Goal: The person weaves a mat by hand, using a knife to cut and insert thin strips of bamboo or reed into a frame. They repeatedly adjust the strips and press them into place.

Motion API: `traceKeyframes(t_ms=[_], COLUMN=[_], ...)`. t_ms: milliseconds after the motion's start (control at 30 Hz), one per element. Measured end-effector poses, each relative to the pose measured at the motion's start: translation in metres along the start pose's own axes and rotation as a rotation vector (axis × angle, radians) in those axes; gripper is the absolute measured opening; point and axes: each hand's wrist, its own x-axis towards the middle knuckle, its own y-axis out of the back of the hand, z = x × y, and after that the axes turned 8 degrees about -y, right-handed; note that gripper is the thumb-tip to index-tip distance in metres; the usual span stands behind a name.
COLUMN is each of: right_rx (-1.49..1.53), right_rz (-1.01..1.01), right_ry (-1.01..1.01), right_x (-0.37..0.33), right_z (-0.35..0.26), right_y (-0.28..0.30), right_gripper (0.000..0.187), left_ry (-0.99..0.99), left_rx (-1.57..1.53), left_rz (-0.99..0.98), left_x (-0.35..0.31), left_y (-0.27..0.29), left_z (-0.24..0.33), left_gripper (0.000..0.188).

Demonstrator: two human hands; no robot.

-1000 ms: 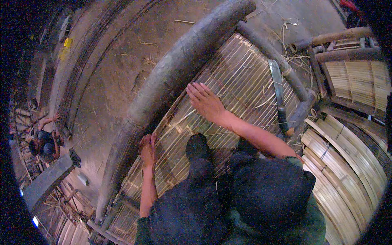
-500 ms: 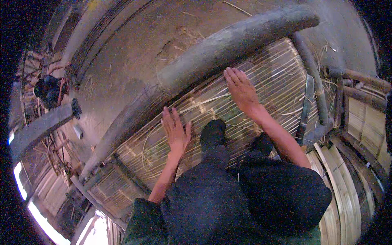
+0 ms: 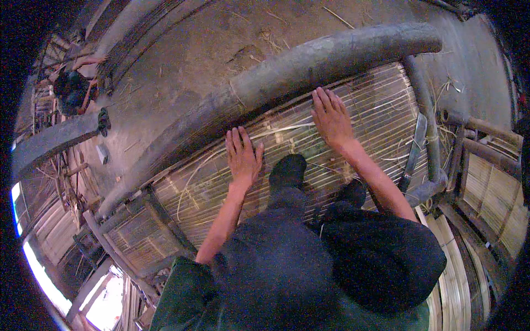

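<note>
l hand (image 3: 243,159), curled 1s ago, now flat over slats (image 3: 381,107), grip apart; r hand (image 3: 333,121) same, nr log (image 3: 281,80); floor (image 3: 187,66) beyond its edge.

This looks like a rustic workshop. Split strips (image 3: 454,270) lie stacked at right, a long blade (image 3: 414,147) rests on slats (image 3: 378,105), and scraps (image 3: 338,17) litter the brown floor (image 3: 182,83).

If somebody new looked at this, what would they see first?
Probably the thick grey pole, sweeping along the far edge of the slatted platform. Next, two bare hands, the left hand and the right hand, laid open over the middle of the slats. Then perhaps the long knife at the platform's right end.
</note>
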Motion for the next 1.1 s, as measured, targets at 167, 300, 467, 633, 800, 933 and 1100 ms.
traceKeyframes(t_ms=[167,300,467,633,800,933,1100], right_rx=[0.119,0.091,0.226,0.475,0.512,0.499,0.416], right_rz=[-0.023,-0.090,-0.214,-0.049,0.697,0.776,0.235], right_ry=[0.244,0.282,0.235,0.037,-0.670,-0.943,-0.515], right_x=[-0.009,-0.024,-0.019,-0.047,-0.058,-0.095,-0.064], right_z=[-0.033,-0.044,-0.023,0.051,0.194,0.198,0.044], right_y=[0.006,-0.004,0.021,0.063,0.124,0.112,0.075], right_gripper=[0.039,0.027,0.025,0.026,0.036,0.046,0.043], left_ry=[-0.012,0.063,-0.003,-0.104,-0.288,-0.408,-0.040], left_rx=[0.024,0.038,-0.436,-1.503,-1.393,-1.347,-1.374], left_rz=[0.094,-0.016,0.156,-0.532,-0.473,-0.405,-0.469], left_x=[-0.004,0.000,0.006,-0.036,-0.079,-0.111,-0.120], left_y=[-0.011,-0.009,0.085,0.211,0.217,0.195,0.161], left_z=[-0.005,-0.006,0.036,0.076,0.059,0.034,0.013], left_gripper=[0.069,0.071,0.054,0.030,0.031,0.037,0.042])
